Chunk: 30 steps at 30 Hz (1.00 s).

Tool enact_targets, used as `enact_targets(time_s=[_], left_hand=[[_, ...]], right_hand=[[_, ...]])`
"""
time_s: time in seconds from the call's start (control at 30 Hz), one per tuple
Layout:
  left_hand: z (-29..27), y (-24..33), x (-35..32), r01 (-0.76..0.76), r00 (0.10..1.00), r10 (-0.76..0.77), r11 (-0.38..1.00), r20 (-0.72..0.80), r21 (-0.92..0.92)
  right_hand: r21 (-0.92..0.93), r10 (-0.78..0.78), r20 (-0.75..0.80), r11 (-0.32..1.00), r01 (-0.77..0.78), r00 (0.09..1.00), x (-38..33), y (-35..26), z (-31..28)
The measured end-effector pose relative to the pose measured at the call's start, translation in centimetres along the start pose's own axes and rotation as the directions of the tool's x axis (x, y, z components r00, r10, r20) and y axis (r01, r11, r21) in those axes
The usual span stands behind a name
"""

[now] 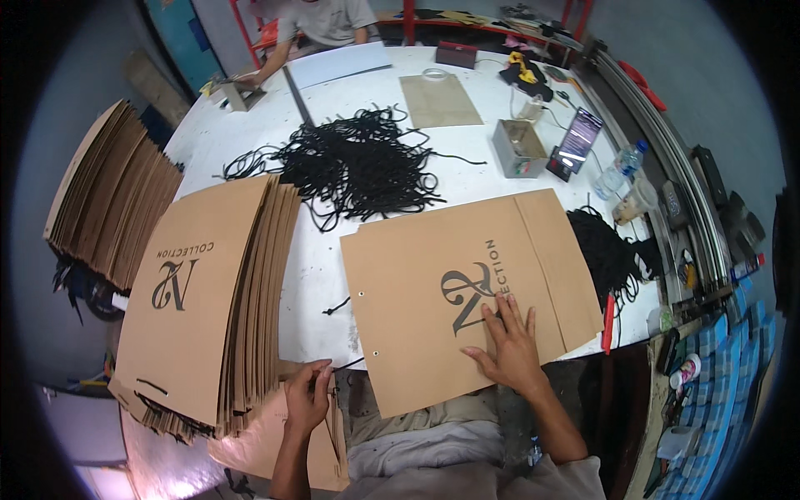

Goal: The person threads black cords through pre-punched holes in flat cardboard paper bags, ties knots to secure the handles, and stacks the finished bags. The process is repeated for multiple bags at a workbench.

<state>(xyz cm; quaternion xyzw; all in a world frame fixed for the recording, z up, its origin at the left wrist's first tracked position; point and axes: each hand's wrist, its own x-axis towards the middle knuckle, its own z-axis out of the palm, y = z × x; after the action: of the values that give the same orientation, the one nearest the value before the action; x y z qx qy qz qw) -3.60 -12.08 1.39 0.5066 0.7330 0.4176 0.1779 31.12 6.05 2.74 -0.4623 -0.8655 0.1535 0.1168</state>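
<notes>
White worktable (pixel 467 182), crowded, against pale blue-grey walls. Item: one brown paper bag (pixel 408 308), lying flat at the near edge of the table, one corner reaching out over the wearer's lap; dark monogram and lettering on its face, two small holes along its left side. Right hand (pixel 510 354): open, fingers spread flat on the bag over the print, gripping nothing. Left hand (pixel 308 398): just off the bag's left side, fingers curled beside the end of a black cord (pixel 350 364); whether they pinch it, cannot tell. Second short cord end (pixel 336 308), knotted, at the bag's left side near the upper hole. To the left: one thick stack of like bags (pixel 192 292), standing tilted; beyond it, a further stack (pixel 108 192). Past the bag: loose heap of black cords (pixel 358 162). To the right: smaller cord bundle (pixel 604 250); red tool (pixel 608 323) by the bag's corner. Farther right: grey metal box (pixel 518 152), propped phone (pixel 581 140), clear bottle with blue cap (pixel 620 169), plastic cup (pixel 636 202). Far side: brown sheet (pixel 442 102) with a tape roll (pixel 434 74) at its far edge; dark red box (pixel 456 55); white sheet (pixel 340 66); seated co-worker (pixel 325 23) in a grey shirt.
</notes>
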Motion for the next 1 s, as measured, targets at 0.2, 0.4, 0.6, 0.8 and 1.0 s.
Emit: enact_targets(time_s=[0.2, 0.4, 0.6, 0.8, 1.0], left_hand=[[0.0, -0.6, 0.2, 0.112, 0.993, -0.107, 0.989, 0.058, -0.094], [1.2, -3.5, -0.4, 0.147, 0.989, -0.145, 0.958, 0.026, -0.248], [2.3, -1.2, 0.8, 0.117, 0.962, -0.167, 0.966, -0.216, -0.23], [3.9, -0.4, 3.1, 0.154, 0.977, -0.188, 0.945, -0.096, -0.29], [7.0, 2.9, 8.1, 0.235, 0.969, -0.245, 0.877, 0.031, -0.418]], right_hand=[[0.359, 0.293, -0.446, 0.924, -0.131, 0.846, 3.4, 7.5, -4.7], [0.19, 0.665, -0.5, 0.71, -0.678, 0.555, 4.6, 22.5, -6.3], [0.333, 0.596, -0.643, 0.783, -0.525, 0.48, 4.8, 22.4, -6.2], [0.768, 0.512, -0.563, 0.615, 0.181, 0.649, 7.2, 12.6, -7.7], [0.885, 0.349, -0.36, 0.422, 0.198, 0.865, 7.0, 3.5, -4.7]])
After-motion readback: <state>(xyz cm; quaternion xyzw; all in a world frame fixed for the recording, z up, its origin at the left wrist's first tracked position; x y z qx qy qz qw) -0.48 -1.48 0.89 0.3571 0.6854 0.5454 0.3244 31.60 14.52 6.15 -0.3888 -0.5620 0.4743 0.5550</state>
